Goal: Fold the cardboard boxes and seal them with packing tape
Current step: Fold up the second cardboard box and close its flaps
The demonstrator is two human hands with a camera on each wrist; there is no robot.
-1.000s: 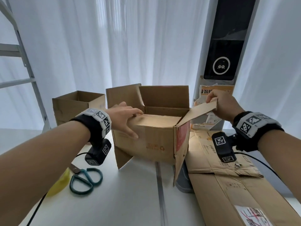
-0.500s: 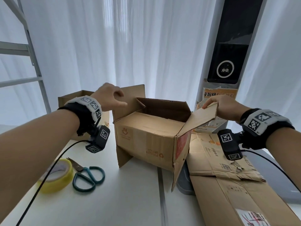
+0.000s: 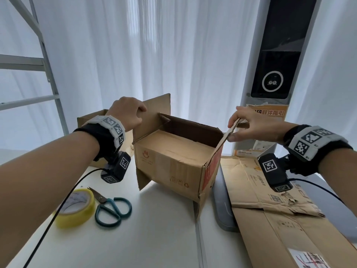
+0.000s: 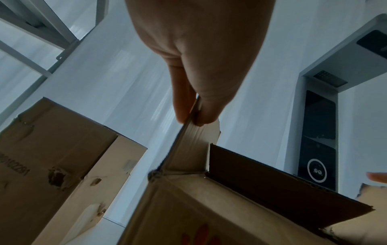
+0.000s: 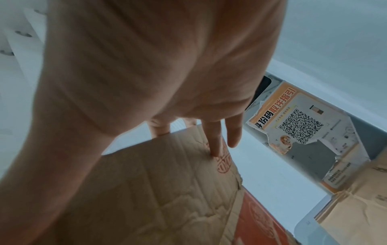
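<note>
Lifted off the creased cardboard box (image 3: 173,161), left hand (image 3: 125,113) and right hand (image 3: 249,124) each pinch a corrugated flap.

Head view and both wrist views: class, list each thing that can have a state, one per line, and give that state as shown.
cardboard box: upright on the table, top open, unsealed
left flap: standing up, pinched by the left hand
right flap: raised at a slant, held by the right hand
tape roll: lying flat, untouched
scissors: closed, lying flat
second box: top open
flattened cardboard: unfolded, lying flat
</note>
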